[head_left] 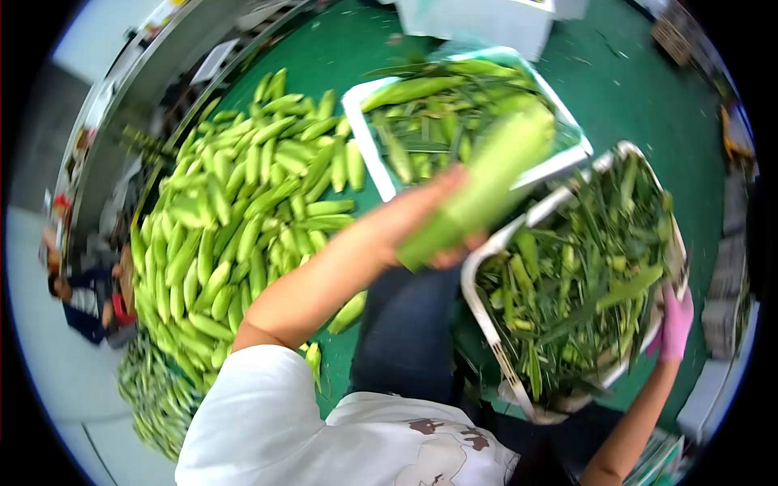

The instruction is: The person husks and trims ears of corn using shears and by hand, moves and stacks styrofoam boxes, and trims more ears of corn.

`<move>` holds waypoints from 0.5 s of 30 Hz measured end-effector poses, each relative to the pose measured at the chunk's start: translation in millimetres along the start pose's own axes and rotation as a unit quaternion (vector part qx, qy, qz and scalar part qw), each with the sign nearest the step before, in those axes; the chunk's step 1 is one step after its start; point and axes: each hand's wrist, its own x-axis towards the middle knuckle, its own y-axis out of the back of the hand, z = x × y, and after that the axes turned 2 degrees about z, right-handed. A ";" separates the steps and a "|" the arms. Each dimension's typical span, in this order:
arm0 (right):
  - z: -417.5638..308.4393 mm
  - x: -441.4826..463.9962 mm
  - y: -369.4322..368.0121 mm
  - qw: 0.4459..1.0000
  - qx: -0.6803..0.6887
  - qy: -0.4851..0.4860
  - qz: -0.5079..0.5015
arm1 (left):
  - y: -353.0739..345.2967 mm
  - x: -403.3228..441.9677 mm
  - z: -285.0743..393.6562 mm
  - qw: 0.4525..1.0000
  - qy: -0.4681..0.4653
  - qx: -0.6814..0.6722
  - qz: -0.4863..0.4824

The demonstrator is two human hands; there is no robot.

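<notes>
My left hand (442,215), bare and blurred by motion, is closed around an ear of corn (494,178) in its green husk. The ear is tilted, its far end over the white foam box (374,158), which holds corn ears and green leaves. On the right, my right hand (677,326), in a pink glove, grips the outer rim of a white plastic basket (486,304). Husk leaves and trimmings (583,267) fill this basket. Part of the gloved fingers is hidden by the rim.
A large pile of corn in husks (243,219) covers the green floor (344,40) on the left. Leafy green pieces (154,389) lie at its near end. Beyond the pile, a person (85,304) is at the far left. White boxes (478,20) stand ahead.
</notes>
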 end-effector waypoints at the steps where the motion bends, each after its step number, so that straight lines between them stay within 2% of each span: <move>1: 3.8 0.1 1.1 1.000 -0.026 0.009 -0.008 | 29.4 -36.0 22.6 0.994 -0.080 -0.068 0.038; 2: 6.6 -4.5 -3.9 1.000 -0.005 0.003 0.009 | 71.0 -71.9 40.0 0.963 -0.199 0.021 0.182; 3: 10.5 -6.0 -7.4 0.999 0.017 -0.004 0.027 | 94.9 -104.3 55.6 0.900 -0.254 0.080 0.344; 4: 16.2 -11.5 -6.9 0.998 0.045 -0.035 -0.008 | 144.3 -136.7 67.9 0.829 -0.246 0.088 0.495; 5: 18.6 -13.8 -10.2 0.994 0.073 -0.065 -0.041 | 206.6 -171.9 76.3 0.790 -0.231 0.050 0.566; 7: -3.1 -36.5 -36.1 0.990 0.079 -0.087 -0.076 | 357.6 -249.7 76.4 0.763 -0.307 -0.105 0.559; 9: -0.7 -40.1 -50.9 0.983 0.069 -0.096 -0.138 | 415.8 -260.1 87.6 0.577 -0.554 -0.190 0.569; 10: 3.0 -41.6 -59.4 0.987 0.040 -0.090 -0.125 | 391.6 -227.7 106.4 0.438 -0.646 -0.209 0.590; 12: 5.9 -44.3 -72.3 0.985 0.057 -0.090 -0.136 | 379.2 -142.9 132.4 0.589 -0.582 -0.039 0.558; 13: -9.1 -45.6 -85.2 0.983 0.084 -0.093 -0.136 | 353.6 -77.2 145.0 0.637 -0.530 0.040 0.558; 14: -3.8 -37.8 -76.9 0.973 0.062 -0.156 -0.158 | 343.9 -13.9 153.3 0.662 -0.536 0.169 0.495; 15: -43.1 -49.5 -94.2 0.969 -0.043 -0.223 -0.094 | 376.9 56.8 166.8 0.578 -0.519 0.442 0.449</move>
